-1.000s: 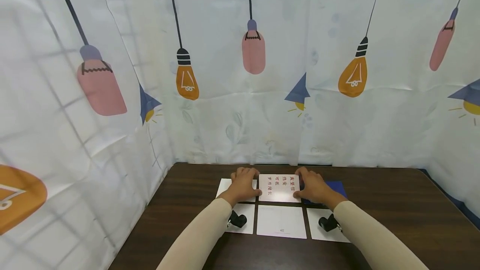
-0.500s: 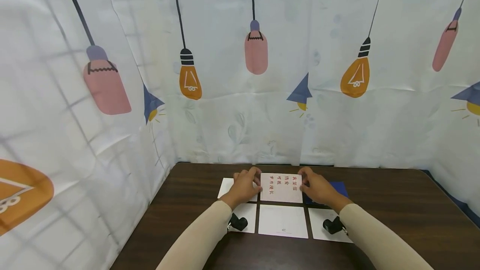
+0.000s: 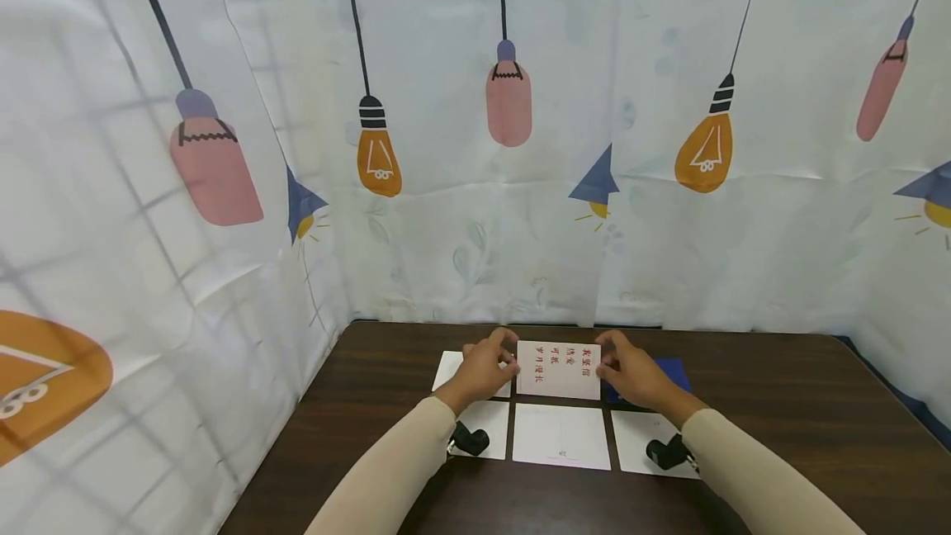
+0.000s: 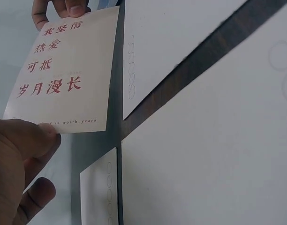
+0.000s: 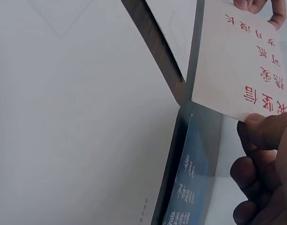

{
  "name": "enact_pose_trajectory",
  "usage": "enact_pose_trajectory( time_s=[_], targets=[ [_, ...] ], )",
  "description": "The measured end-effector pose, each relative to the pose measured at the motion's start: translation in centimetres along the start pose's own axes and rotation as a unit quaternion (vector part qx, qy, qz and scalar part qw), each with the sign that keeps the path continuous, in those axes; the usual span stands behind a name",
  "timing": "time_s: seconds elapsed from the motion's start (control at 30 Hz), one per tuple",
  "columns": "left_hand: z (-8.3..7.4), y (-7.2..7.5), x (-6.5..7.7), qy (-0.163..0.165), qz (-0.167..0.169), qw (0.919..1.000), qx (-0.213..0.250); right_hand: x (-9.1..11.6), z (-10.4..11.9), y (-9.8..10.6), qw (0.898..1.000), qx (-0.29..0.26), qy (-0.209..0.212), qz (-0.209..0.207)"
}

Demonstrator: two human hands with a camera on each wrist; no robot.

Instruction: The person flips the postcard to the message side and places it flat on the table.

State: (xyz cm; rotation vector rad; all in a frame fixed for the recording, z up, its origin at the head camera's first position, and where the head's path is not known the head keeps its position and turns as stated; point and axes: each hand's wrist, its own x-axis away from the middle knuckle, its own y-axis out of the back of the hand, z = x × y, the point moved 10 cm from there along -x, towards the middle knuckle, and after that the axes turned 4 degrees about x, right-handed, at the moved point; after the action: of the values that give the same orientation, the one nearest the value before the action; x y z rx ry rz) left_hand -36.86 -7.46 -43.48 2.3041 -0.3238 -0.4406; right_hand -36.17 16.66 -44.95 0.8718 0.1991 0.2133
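A pale card with red Chinese characters is held between my two hands in the back row's middle. My left hand pinches one short edge, its thumb lying on the printed face in the left wrist view. At the opposite edge my right hand pinches the card, thumb on top. The wrist views show the card raised at a slant above the table. Just in front lies a white card, and a blue card with white characters lies partly under my right hand.
White cards lie at back left, front left and front right, partly covered by my arms. They rest on a dark wood table. A white curtain printed with lamps hangs behind it.
The hands have gone from lying over the card's sides to pinching its two edges, and the card has shifted slightly. The other cards stay in the same layout.
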Motion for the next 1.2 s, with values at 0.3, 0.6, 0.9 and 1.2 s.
enact_pose_trajectory(
  time_s=[0.3, 0.6, 0.9, 1.2],
  targets=[
    [-0.3, 0.6, 0.4, 0.006, -0.010, 0.9999, 0.007, 0.3, 0.3, 0.4, 1.000, -0.006, 0.019, -0.012],
    [-0.4, 0.9, 0.8, -0.002, -0.019, 0.9998, 0.002, 0.7, 0.4, 0.4, 0.999, -0.012, 0.034, -0.009],
    [-0.6, 0.9, 1.1, -0.015, -0.019, 0.9995, 0.020, 0.9, 0.3, 0.5, 0.999, 0.003, 0.032, -0.010],
    [-0.3, 0.6, 0.9, -0.020, -0.016, 0.9992, 0.030, 1.1, 0.6, 0.7, 0.998, 0.011, 0.055, -0.012]
  ],
)
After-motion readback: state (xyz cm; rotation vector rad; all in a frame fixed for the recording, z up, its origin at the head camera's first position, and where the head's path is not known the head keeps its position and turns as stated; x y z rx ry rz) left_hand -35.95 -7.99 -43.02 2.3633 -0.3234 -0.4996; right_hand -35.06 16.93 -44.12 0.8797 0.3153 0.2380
